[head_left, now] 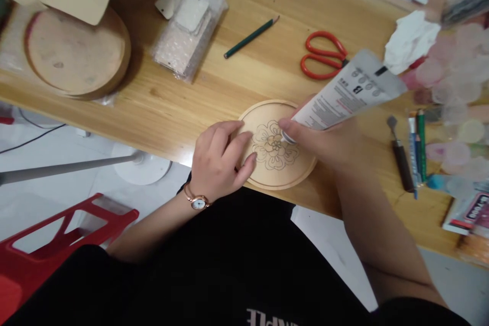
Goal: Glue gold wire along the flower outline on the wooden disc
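Pretty neat little setup here. The person has a round wooden disc (269, 110) sitting on the edge of a pine tabletop (153, 94), with a pencil-drawn flower (273, 146) in the middle of it. Their left hand (221, 155) is open, fingers spread and resting on the disc's near-left side, probably pinning it so it can't slide. A wristwatch (198, 203) sits on that wrist.

The right hand (324, 142) is closed around a white squeeze tube (347, 94), gripping it near the nozzle, likely for better control. The nozzle tip is right at the flower's upper right edge, though I can't tell if it's actually touching the wood.

Beyond the disc are a green pencil (251, 37) and red-handled scissors (323, 55). Left of the disc, farther along the table, is a larger wooden round (76, 51), and a clear bubble-wrap bag (187, 25) lies beside it. To the right of the disc are a few markers (414, 155) and a dark-handled palette knife (401, 160), within easy reach of the right hand.
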Action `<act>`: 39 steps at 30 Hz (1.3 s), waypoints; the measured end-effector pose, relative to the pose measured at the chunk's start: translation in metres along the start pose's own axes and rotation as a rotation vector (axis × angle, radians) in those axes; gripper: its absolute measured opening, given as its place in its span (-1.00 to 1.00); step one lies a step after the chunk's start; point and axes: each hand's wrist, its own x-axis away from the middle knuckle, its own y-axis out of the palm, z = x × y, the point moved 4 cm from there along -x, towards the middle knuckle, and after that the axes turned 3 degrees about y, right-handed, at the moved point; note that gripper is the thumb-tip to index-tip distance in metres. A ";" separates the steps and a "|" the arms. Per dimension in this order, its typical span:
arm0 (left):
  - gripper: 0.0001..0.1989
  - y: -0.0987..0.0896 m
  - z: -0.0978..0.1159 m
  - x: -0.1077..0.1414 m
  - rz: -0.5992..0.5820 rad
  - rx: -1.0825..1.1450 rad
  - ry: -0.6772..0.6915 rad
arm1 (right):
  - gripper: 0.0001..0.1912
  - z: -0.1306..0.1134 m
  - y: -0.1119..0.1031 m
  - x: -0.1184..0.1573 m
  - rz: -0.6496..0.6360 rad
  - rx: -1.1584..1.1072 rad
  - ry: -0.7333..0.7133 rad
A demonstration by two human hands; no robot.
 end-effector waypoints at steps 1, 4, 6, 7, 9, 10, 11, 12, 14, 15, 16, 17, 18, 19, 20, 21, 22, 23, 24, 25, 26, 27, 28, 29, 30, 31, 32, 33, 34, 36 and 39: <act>-0.67 0.000 0.000 0.000 0.001 0.002 -0.002 | -0.64 -0.001 0.000 -0.001 -0.012 0.008 -0.001; -0.67 0.000 -0.001 0.000 0.003 0.005 -0.004 | -0.64 -0.001 0.002 -0.003 -0.022 0.016 -0.007; -0.66 0.000 -0.001 0.001 0.003 0.005 -0.003 | -0.64 -0.001 0.002 -0.004 -0.037 0.017 -0.006; -0.66 0.000 0.000 0.001 0.002 0.006 -0.001 | -0.64 -0.001 0.003 -0.004 -0.045 0.015 -0.004; -0.66 0.000 0.000 0.001 0.003 0.007 0.003 | -0.65 -0.002 0.003 -0.003 -0.047 0.012 0.003; -0.66 0.000 0.000 0.001 0.004 0.007 0.003 | -0.65 -0.002 0.003 -0.002 -0.043 0.013 0.007; -0.67 0.000 0.000 0.001 0.006 0.007 0.002 | -0.65 -0.003 0.002 -0.002 -0.037 0.019 0.011; -0.67 0.000 0.000 0.000 0.009 0.006 0.001 | -0.64 -0.003 0.002 -0.002 -0.038 0.029 0.016; -0.67 0.000 0.000 0.000 0.014 0.003 0.001 | -0.62 -0.004 0.002 -0.001 -0.049 0.049 0.016; -0.67 0.000 0.000 0.000 0.015 0.004 0.002 | -0.62 -0.004 0.002 -0.001 -0.056 0.056 0.013; -0.67 0.000 0.000 0.000 0.014 0.004 0.003 | -0.62 -0.004 0.002 -0.001 -0.061 0.059 0.013; -0.67 0.000 0.000 0.000 0.013 0.004 0.004 | -0.62 -0.004 0.002 -0.002 -0.065 0.058 0.011; -0.68 0.000 0.000 0.000 0.011 0.005 0.004 | -0.62 -0.004 0.002 -0.002 -0.065 0.055 0.012; -0.68 0.000 0.000 -0.001 0.011 0.005 0.005 | -0.63 -0.004 0.003 -0.002 -0.067 0.052 0.015; -0.68 0.000 0.000 -0.001 0.011 0.006 0.005 | -0.64 -0.004 0.003 -0.002 -0.069 0.050 0.019; -0.68 0.000 0.001 -0.001 0.012 0.006 0.005 | -0.65 -0.004 0.003 -0.002 -0.071 0.049 0.022; -0.68 0.000 0.000 -0.001 0.012 0.007 0.005 | -0.65 -0.005 0.004 -0.002 -0.075 0.048 0.024; -0.68 0.000 0.000 -0.001 0.012 0.007 0.004 | -0.66 -0.005 0.004 -0.002 -0.076 0.050 0.025; -0.68 0.000 0.000 -0.001 0.011 0.006 0.003 | -0.66 -0.005 0.004 -0.002 -0.072 0.053 0.026; -0.68 0.000 0.000 -0.001 0.009 0.005 0.002 | -0.66 -0.005 0.004 -0.001 -0.069 0.058 0.025; -0.68 0.000 0.000 -0.001 0.006 0.003 0.001 | -0.67 -0.005 0.003 -0.001 -0.067 0.062 0.025; -0.69 0.000 0.000 0.000 0.005 0.002 0.001 | -0.67 -0.005 0.003 0.000 -0.063 0.064 0.025; -0.69 0.000 0.000 0.000 0.003 0.000 0.002 | -0.68 -0.005 0.003 0.000 -0.056 0.063 0.025; -0.69 0.000 -0.001 0.000 0.001 -0.002 0.003 | -0.69 -0.005 0.002 0.000 -0.050 0.061 0.025; -0.69 0.000 -0.001 0.000 0.000 -0.004 0.004 | -0.69 -0.005 0.001 0.001 -0.044 0.059 0.026; -0.69 0.000 -0.001 0.000 0.000 -0.006 0.006 | -0.69 -0.005 0.001 0.001 -0.036 0.058 0.028; -0.69 0.000 -0.001 0.000 -0.002 -0.007 0.006 | -0.69 -0.004 0.000 0.001 -0.026 0.060 0.032; -0.69 0.000 -0.001 0.000 -0.002 -0.006 0.005 | -0.68 -0.004 0.000 0.000 -0.024 0.067 0.037; -0.69 0.000 -0.001 0.000 -0.002 -0.004 0.004 | -0.68 -0.003 0.000 0.000 -0.029 0.074 0.043; -0.69 0.000 -0.001 0.000 -0.001 0.000 0.002 | -0.67 -0.003 0.000 0.000 -0.039 0.085 0.049; -0.68 0.000 -0.001 0.000 0.003 0.003 0.001 | -0.67 -0.004 0.002 0.001 -0.056 0.088 0.048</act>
